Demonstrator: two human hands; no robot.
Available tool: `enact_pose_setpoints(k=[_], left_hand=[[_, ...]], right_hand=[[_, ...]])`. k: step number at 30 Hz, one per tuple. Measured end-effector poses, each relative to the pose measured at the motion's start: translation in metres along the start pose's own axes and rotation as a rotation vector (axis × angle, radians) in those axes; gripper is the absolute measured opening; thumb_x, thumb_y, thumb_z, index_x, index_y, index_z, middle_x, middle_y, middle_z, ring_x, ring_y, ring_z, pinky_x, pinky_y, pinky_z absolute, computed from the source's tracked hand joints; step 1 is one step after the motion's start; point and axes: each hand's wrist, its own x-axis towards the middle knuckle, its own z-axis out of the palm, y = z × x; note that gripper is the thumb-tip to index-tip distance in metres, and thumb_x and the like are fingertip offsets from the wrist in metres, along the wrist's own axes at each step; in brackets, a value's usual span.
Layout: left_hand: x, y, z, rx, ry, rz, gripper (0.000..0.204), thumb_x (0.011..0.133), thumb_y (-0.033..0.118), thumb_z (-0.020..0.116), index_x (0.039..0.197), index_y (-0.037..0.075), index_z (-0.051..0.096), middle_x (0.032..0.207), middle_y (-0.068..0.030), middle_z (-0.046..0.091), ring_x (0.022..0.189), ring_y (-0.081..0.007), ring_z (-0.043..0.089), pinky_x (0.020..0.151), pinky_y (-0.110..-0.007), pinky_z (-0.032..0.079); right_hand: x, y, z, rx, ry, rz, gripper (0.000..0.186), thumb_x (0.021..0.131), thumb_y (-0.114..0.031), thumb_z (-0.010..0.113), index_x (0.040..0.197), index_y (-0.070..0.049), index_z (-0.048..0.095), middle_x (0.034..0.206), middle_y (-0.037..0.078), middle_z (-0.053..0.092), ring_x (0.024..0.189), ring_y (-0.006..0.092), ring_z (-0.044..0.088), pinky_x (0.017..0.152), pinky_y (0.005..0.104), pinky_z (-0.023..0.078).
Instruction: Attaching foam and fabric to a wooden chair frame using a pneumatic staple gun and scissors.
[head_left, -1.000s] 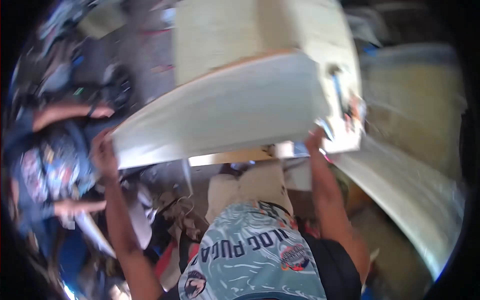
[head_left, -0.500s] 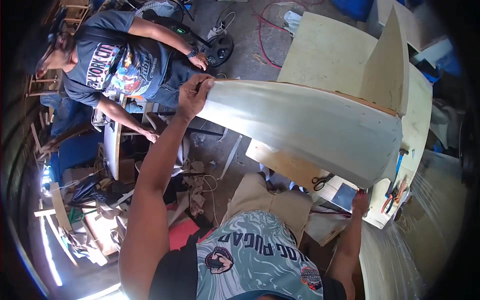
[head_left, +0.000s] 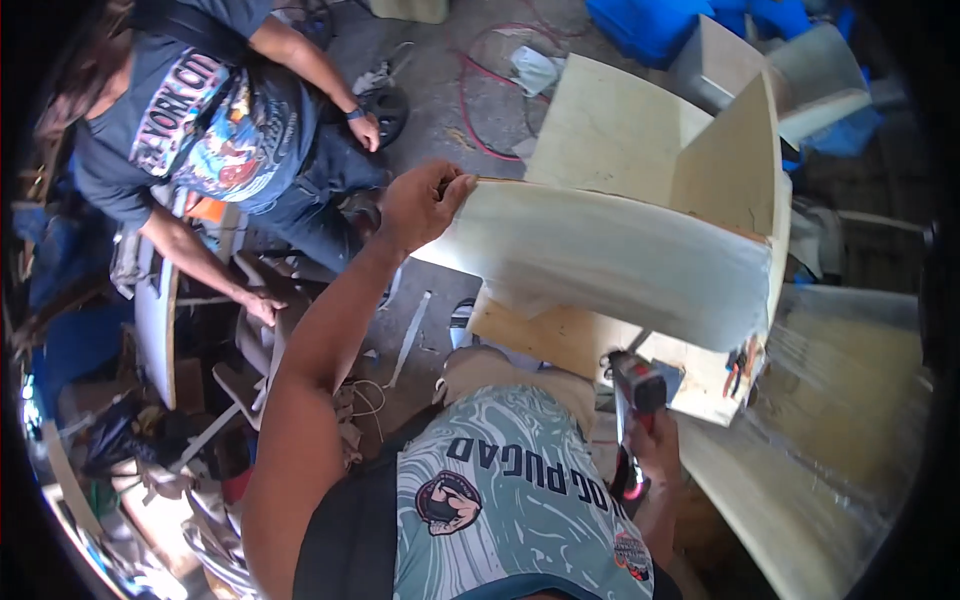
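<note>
A long panel with a pale grey, smooth face (head_left: 610,260) stands on edge across the front of a light wooden frame (head_left: 620,125). My left hand (head_left: 425,205) is closed round the panel's upper left corner, thumb over the edge. Lower right, my right hand (head_left: 655,450) grips the handle of a dark staple gun (head_left: 638,385) with red on it. The gun is in front of the panel's lower edge, apart from it. Beneath lies a wooden board (head_left: 540,325), with a dark flat square (head_left: 665,378) partly hidden behind the gun.
Red-handled pliers (head_left: 738,368) lie by the panel's right end. At the left a co-worker (head_left: 220,130) stands with one hand on a chair-like frame (head_left: 260,335). Plastic-wrapped pieces (head_left: 850,380) fill the right side. A red hose (head_left: 465,100) runs over the floor.
My right hand has left the panel's lower right corner and now holds the staple gun nearer my body. My left hand stays on the panel's corner. The view has shifted.
</note>
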Motion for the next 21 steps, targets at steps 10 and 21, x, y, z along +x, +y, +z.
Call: enact_pose_setpoints(k=[10, 21], left_hand=[[0.026, 0.024, -0.006, 0.219, -0.022, 0.078, 0.027, 0.091, 0.031, 0.069, 0.082, 0.007, 0.062, 0.079, -0.0130, 0.066, 0.073, -0.0362, 0.065, 0.068, -0.049, 0.050], [0.108, -0.010, -0.001, 0.193, -0.088, 0.074, 0.028, 0.090, 0.031, 0.069, 0.083, 0.006, 0.061, 0.080, -0.0139, 0.066, 0.075, -0.0352, 0.066, 0.069, -0.048, 0.049]], right_hand=[[0.081, -0.281, 0.126, 0.085, 0.055, -0.142, 0.032, 0.103, -0.030, 0.055, 0.087, -0.003, 0.060, 0.061, 0.001, 0.058, 0.054, 0.0098, 0.055, 0.050, 0.0271, 0.043], [0.191, -0.365, 0.162, 0.025, 0.098, 0.062, 0.036, 0.103, -0.037, 0.056, 0.106, -0.001, 0.062, 0.064, 0.003, 0.055, 0.056, 0.0092, 0.052, 0.053, 0.0284, 0.044]])
